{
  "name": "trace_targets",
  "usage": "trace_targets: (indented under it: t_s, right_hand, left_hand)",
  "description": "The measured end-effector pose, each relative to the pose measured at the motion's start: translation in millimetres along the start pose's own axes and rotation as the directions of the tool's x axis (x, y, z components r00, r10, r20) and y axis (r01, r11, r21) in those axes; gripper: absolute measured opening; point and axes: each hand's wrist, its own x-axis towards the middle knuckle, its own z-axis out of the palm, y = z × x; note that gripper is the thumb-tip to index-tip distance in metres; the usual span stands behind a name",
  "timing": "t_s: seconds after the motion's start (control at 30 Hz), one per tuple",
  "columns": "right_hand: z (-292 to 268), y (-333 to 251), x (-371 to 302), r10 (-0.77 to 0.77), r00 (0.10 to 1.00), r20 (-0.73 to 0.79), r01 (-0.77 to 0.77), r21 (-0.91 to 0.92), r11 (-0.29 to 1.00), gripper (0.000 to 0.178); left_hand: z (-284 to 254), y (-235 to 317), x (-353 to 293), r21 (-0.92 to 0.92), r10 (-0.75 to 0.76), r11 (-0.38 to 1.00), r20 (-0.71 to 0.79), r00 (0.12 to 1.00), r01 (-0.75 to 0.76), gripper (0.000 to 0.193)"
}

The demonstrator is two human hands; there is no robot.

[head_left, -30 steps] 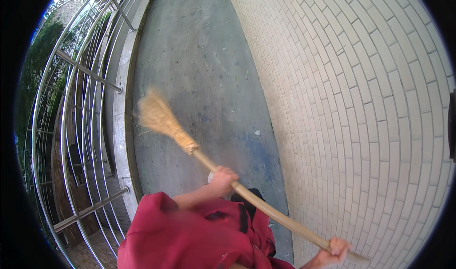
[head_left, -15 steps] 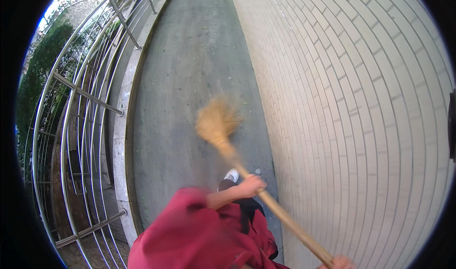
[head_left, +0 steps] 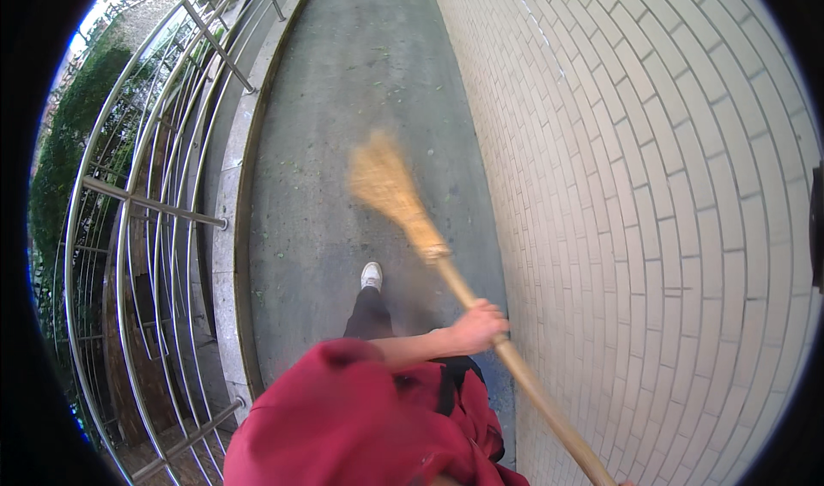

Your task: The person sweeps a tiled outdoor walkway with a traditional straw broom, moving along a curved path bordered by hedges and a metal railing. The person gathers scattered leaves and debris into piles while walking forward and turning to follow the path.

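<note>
A straw broom (head_left: 390, 185) with a long wooden handle slants across my front, its bristles ahead of me and slightly blurred. My left hand (head_left: 477, 325) is closed around the handle, below the bound neck of the bristles. At the bottom edge just a sliver of my right hand (head_left: 628, 483) shows beside the handle's upper end; half a second earlier its fingers were wrapped around it. My left arm comes out of a loose red sleeve (head_left: 318, 391). The bristles are over the grey pavement (head_left: 360, 82); whether they touch it is unclear.
A pale brick wall (head_left: 618, 185) rises close along the right. On the left runs a stone curb (head_left: 227, 254) with a metal railing (head_left: 163, 207), greenery beyond it. My white shoe (head_left: 371, 275) is on the walkway, where small bits of debris lie scattered.
The broom's bristles have swung forward and slightly left. My left hand has shifted a little right, and my right hand has slipped almost out of view. A foot has stepped forward.
</note>
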Motion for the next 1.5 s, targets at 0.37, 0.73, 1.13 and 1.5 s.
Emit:
trace_targets:
  t_s: [0.37, 0.73, 1.13, 1.5]
  right_hand:
    - [205, 145, -53, 0.100, 0.991, -0.093, -0.124, -0.313, 0.942, 0.036]
    - [216, 215, -46, 0.174, 0.982, -0.076, -0.168, 0.081, 0.983, 0.012]
    - [356, 299, 5, -0.324, 0.938, 0.121, 0.342, -0.168, 0.925, 0.028]
    - [428, 543, 57, 0.405, 0.879, 0.252, -0.406, -0.050, 0.912, 0.009]
  left_hand:
    - [-57, -174, -41, -0.231, -0.111, 0.969, -0.116, 0.987, 0.082, 0.017]
    - [-203, -230, -72, 0.042, -0.204, 0.977, -0.112, 0.973, 0.210, 0.015]
    - [-176, -354, 229, -0.126, 0.142, 0.981, -0.070, 0.987, -0.150, 0.019]
    - [-325, -520, 68, 0.138, -0.443, 0.895, 0.150, 0.884, 0.425, 0.014]
